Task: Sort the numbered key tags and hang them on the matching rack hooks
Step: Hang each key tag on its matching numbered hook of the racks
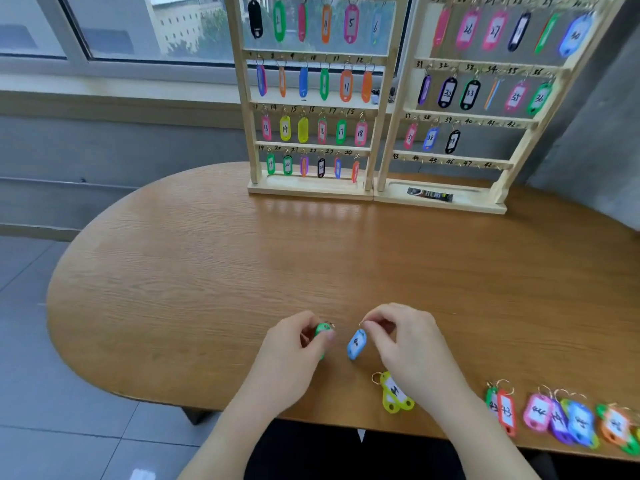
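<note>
Near the rack [446,109], the right hand [405,344] pinches a light, stiff blue tag's [356,344] ring, the best hold, while the left hand [294,351] grips a green tag [322,329].

A small dark packet [429,195] is lying in the base tray at the table's [207,271] far edge. Beyond it, a window [121,29] is showing a pale building [180,15] and trees, and grey floor tiles [52,427] are lying below the table's left edge.

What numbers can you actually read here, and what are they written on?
"14" on a yellow hanging tag
"18" on a pink hanging tag
"26" on a pink tag
"33" on a black tag
"43" to "48" on the right rack's empty bottom rail
Blue tag in right hand: blurred.
</note>
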{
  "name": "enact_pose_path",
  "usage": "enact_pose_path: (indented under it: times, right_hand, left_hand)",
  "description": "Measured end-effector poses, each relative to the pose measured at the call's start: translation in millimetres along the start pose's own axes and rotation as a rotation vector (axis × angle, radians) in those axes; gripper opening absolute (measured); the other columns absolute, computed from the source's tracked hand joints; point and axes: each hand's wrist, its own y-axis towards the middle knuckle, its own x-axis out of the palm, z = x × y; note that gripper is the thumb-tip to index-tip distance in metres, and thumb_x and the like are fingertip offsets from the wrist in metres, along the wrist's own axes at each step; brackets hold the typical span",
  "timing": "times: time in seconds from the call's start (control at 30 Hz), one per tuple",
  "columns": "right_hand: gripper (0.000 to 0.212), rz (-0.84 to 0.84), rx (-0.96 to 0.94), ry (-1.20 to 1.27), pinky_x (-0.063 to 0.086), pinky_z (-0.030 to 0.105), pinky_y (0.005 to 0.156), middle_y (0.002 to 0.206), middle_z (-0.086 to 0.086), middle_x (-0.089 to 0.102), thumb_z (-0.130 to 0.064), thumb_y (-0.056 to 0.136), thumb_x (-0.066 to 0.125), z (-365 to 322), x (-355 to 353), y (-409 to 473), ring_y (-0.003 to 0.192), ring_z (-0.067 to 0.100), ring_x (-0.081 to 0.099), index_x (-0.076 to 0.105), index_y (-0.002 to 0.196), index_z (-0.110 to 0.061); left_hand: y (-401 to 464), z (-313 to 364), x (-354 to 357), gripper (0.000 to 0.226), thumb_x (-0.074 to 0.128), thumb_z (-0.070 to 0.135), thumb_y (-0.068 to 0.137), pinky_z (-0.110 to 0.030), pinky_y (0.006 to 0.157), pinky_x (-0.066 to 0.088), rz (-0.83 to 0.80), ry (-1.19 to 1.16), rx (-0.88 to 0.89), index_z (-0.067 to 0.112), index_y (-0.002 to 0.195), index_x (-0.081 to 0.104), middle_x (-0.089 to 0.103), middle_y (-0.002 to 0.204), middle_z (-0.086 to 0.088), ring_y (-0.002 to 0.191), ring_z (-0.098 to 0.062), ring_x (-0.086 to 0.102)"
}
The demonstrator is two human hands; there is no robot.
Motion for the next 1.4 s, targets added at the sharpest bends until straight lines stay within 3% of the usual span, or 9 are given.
enact_pose_path:
  times: [0.2, 0.43, 0.6, 0.77, 0.97, 1.03, 1.1, 1.33, 1.4]
  right_hand:
    - [0.019, 0.098, 0.060, 0.102, 0.050, 0.029, 0.071, 0.071, -0.019, 0.067, -0.024, 0.096, 0.064, 10.2, -19.4, 13.2, 0.077, 0.006, 0.063, 0.070, 0.079, -0.029]
    - [0.016, 0.162, 0.241, 0.508, 0.047, 0.025, 0.067, 0.077, -0.007, 0.075, -0.016, 0.094, 0.070, 33.5, -55.1, 29.4, 0.068, 0.003, 0.064, 0.074, 0.080, -0.021]
    - [0.011, 0.175, 0.289, 0.647, 0.052, 0.026, 0.076, 0.090, -0.007, 0.078, -0.014, 0.097, 0.066, 50.5, -81.1, 39.5, 0.088, 0.011, 0.071, 0.075, 0.090, -0.015]
    - [0.013, 0.169, 0.262, 0.785, 0.054, 0.024, 0.079, 0.097, 0.001, 0.079, -0.013, 0.102, 0.059, 60.7, -114.4, 63.0, 0.095, 0.016, 0.073, 0.069, 0.100, -0.006]
    - [0.013, 0.263, 0.244, 0.738, 0.053, 0.023, 0.077, 0.089, 0.002, 0.078, -0.016, 0.105, 0.053, 78.2, -147.5, 111.6, 0.085, 0.013, 0.072, 0.065, 0.100, -0.013]
    - [0.013, 0.299, 0.246, 0.728, 0.054, 0.028, 0.076, 0.084, 0.001, 0.077, -0.019, 0.106, 0.053, 84.9, -157.8, 130.4, 0.084, 0.015, 0.072, 0.064, 0.100, -0.015]
    - [0.014, 0.326, 0.232, 0.688, 0.053, 0.025, 0.072, 0.082, 0.000, 0.076, -0.022, 0.105, 0.053, 91.5, -167.4, 149.9, 0.082, 0.015, 0.073, 0.064, 0.100, -0.016]
    - [0.010, 0.429, 0.173, 0.699, 0.059, 0.021, 0.072, 0.090, -0.002, 0.074, -0.020, 0.101, 0.061, 116.9, -180.0, 213.9, 0.084, 0.011, 0.070, 0.071, 0.097, -0.020]
    - [0.010, 0.441, 0.177, 0.733, 0.060, 0.021, 0.072, 0.090, -0.003, 0.074, -0.019, 0.100, 0.063, 120.6, -182.6, 232.1, 0.082, 0.008, 0.069, 0.072, 0.096, -0.019]
  left_hand:
    - [21.4, 22.4, 9.7, 0.022, 0.062, 0.024, 0.099, -0.015, 0.058, 0.035, -0.124, -0.156, 0.093, 0.027, 0.078, 0.062, 0.054, 0.062, 0.013, 0.059, -0.005, 0.044]
    - [52.0, 55.9, 32.3, 0.026, 0.049, 0.021, 0.105, -0.031, 0.070, 0.044, -0.174, -0.198, 0.221, 0.023, 0.089, 0.070, 0.068, 0.080, -0.005, 0.073, -0.007, 0.053]
    - [79.8, 85.2, 54.1, 0.030, 0.045, 0.023, 0.107, -0.037, 0.071, 0.044, -0.217, -0.182, 0.306, 0.020, 0.088, 0.068, 0.065, 0.079, -0.006, 0.072, -0.018, 0.055]
    - [116.3, 126.4, 67.6, 0.024, 0.052, 0.024, 0.104, -0.029, 0.068, 0.044, -0.177, -0.160, 0.421, 0.022, 0.087, 0.069, 0.066, 0.076, 0.000, 0.073, -0.020, 0.058]
    - [166.6, 171.5, 75.9, 0.020, 0.055, 0.022, 0.103, -0.046, 0.074, 0.053, -0.089, -0.209, 0.485, 0.020, 0.086, 0.066, 0.065, 0.075, -0.008, 0.079, -0.036, 0.063]
    - [185.7, 185.3, 81.3, 0.020, 0.054, 0.022, 0.103, -0.033, 0.062, 0.047, -0.067, -0.188, 0.520, 0.019, 0.086, 0.064, 0.062, 0.071, -0.009, 0.070, -0.033, 0.058]
    - [207.2, 196.3, 87.6, 0.020, 0.053, 0.022, 0.104, -0.023, 0.054, 0.034, -0.019, -0.118, 0.557, 0.021, 0.086, 0.061, 0.057, 0.063, 0.000, 0.055, -0.015, 0.046]
    - [275.3, 227.2, 110.0, 0.022, 0.046, 0.027, 0.106, -0.040, 0.056, 0.045, 0.068, 0.005, 0.513, 0.024, 0.088, 0.058, 0.061, 0.069, 0.004, 0.056, -0.008, 0.050]
    - [287.8, 239.7, 112.5, 0.023, 0.048, 0.026, 0.106, -0.034, 0.057, 0.042, 0.104, 0.011, 0.525, 0.025, 0.084, 0.057, 0.060, 0.067, 0.005, 0.057, -0.008, 0.050]
